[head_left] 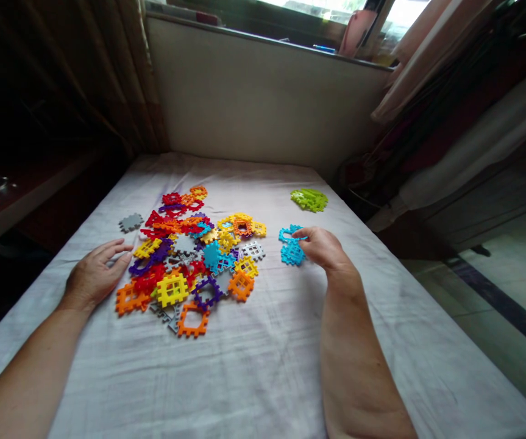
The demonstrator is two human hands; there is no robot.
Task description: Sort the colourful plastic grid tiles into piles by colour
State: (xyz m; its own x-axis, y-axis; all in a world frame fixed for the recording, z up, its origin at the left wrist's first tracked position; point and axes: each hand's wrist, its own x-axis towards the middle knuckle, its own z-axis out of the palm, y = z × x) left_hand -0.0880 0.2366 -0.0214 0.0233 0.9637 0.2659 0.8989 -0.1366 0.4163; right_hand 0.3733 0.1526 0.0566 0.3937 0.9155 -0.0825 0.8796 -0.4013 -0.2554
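Observation:
My right hand [324, 247] pinches the edge of a blue interlocking tile [289, 233], a square frame with a hole in its middle. Just below it lie more blue tiles [292, 253] in a small group. On the left, my left hand [99, 272] rests on the sheet, fingers stretched toward a mixed pile of toothed plastic tiles, touching or nearly touching its edge. The pile holds red, orange, purple, grey, blue and yellow pieces, among them a yellow tile [172, 289] and an orange frame tile [193, 321] at the front.
A heap of lime green tiles [309, 199] lies at the far right of the sheet-covered table [263, 366]. One grey tile [130, 222] sits apart at the left. A wall and window stand behind; a curtain [107, 73] and hanging cloths [464, 140] flank the table.

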